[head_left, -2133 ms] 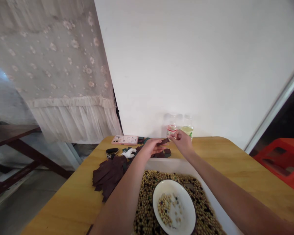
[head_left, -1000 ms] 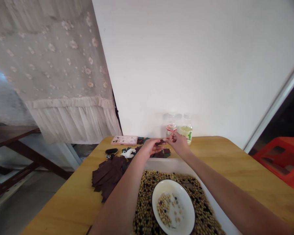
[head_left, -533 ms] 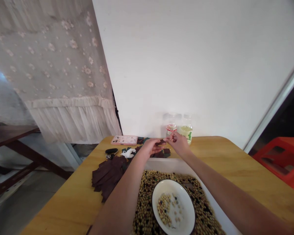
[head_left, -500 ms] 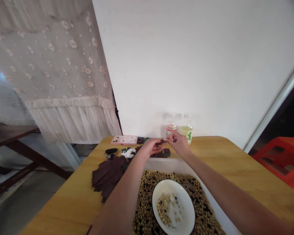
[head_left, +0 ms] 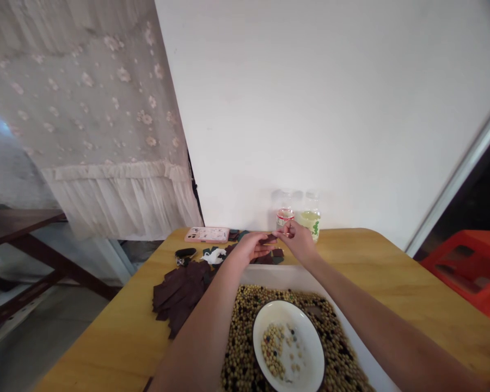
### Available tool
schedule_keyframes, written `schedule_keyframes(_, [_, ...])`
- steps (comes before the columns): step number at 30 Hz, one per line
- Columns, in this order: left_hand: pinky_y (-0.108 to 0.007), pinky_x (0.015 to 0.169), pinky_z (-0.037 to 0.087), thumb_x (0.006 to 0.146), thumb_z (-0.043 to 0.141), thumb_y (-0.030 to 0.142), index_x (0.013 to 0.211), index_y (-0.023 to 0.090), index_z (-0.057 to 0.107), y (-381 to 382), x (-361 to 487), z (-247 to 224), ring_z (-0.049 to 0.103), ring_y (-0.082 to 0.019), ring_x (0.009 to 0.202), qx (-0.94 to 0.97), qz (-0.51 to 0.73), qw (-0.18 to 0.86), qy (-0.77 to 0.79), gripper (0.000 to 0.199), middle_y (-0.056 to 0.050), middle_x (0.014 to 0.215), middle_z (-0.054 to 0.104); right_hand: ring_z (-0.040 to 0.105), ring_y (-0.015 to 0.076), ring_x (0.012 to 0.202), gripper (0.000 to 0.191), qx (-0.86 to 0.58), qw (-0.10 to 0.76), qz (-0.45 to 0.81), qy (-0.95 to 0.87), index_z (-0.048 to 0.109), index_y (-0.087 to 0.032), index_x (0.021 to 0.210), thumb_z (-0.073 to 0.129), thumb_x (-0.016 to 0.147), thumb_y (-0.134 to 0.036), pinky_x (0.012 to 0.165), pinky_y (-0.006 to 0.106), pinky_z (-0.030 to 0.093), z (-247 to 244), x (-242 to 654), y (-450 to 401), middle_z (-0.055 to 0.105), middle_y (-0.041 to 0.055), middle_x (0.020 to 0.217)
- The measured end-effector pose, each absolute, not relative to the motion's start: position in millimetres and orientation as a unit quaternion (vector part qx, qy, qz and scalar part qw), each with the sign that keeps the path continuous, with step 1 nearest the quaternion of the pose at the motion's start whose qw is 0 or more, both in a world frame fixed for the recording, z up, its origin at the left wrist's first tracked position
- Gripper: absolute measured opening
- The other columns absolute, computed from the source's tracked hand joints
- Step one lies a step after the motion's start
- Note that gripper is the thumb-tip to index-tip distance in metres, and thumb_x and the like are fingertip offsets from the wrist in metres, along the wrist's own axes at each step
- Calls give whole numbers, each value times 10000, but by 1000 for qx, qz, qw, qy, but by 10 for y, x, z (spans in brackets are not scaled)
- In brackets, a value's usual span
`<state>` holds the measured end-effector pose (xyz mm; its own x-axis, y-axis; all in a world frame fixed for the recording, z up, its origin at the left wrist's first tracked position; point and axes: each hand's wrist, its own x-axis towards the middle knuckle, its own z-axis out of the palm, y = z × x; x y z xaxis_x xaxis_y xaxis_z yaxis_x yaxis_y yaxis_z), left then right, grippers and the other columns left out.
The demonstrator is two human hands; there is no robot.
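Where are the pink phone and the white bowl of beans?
pink phone (head_left: 206,234), head view, on its back
white bowl (head_left: 310,348), head view, on its bare inner wall

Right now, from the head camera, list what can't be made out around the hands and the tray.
Dark strip: the fingers of the right hand hide its end; too small in the head view to tell its material.
Dark pieces by the left hand: the hand and forearm hide part of them.
White tray: the bottom edge of the head view cuts it off.
Beans: the white bowl hides those beneath it.
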<state>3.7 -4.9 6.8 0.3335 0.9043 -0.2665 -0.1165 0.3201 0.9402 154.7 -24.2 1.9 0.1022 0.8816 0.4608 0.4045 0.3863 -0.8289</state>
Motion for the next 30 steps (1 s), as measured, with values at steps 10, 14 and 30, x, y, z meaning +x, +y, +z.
schedule_keyframes(10, [-207, 595, 495, 718, 502, 182, 796, 145, 609, -66, 37, 86, 641, -127, 640, 457, 365, 674, 451, 137, -73, 858, 686, 620, 169, 638, 310, -514, 536, 219, -633, 366, -212, 580, 604, 643, -400, 598, 288, 452, 25, 1546, -242, 670, 23, 691])
schedule_keyframes(14, [-203, 584, 494, 716, 498, 173, 805, 141, 608, -63, 38, 79, 630, -115, 599, 451, 376, 670, 454, 145, -74, 825, 689, 618, 169, 620, 323, -512, 532, 218, -638, 371, -210, 578, 601, 643, -426, 581, 289, 453, 23, 1547, -245, 669, 25, 694])
schedule_keyframes(30, [-216, 593, 498, 709, 505, 186, 764, 147, 592, -37, 33, 53, 636, -127, 625, 450, 372, 676, 450, 110, -75, 844, 685, 631, 180, 698, 320, -503, 538, 233, -635, 370, -211, 580, 609, 640, -414, 610, 283, 458, 28, 1538, -250, 663, 28, 696])
